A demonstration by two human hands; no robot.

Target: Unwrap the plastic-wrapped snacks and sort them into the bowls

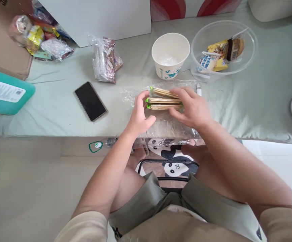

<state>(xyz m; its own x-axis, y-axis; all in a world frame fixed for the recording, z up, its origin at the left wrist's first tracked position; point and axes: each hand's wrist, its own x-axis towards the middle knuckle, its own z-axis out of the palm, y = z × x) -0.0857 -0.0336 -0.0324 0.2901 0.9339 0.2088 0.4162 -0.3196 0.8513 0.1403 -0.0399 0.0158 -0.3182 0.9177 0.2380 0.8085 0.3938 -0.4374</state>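
Note:
Several slim packs of pale sticks (163, 100) with bright green ends lie side by side on a clear plastic bag (161, 124) on the cloth-covered table. My left hand (141, 116) is at their left ends, thumb spread away, fingertips curled beside the green tips. From the right, my right hand (195, 107) spans the packs, with its fingers on the far side and its thumb on the near side. The sticks' right ends are partly hidden under that hand. Just beyond the packs stands a white paper cup (169, 69) with a blue-green leaf print.
A clear plastic bowl (195, 58) at the back right holds snack packets. On the left lie a phone (90, 101), crumpled wrapped packets (104, 60), a teal package (7, 90) and a heap of snacks (45, 43). White boxes (110, 20) line the back.

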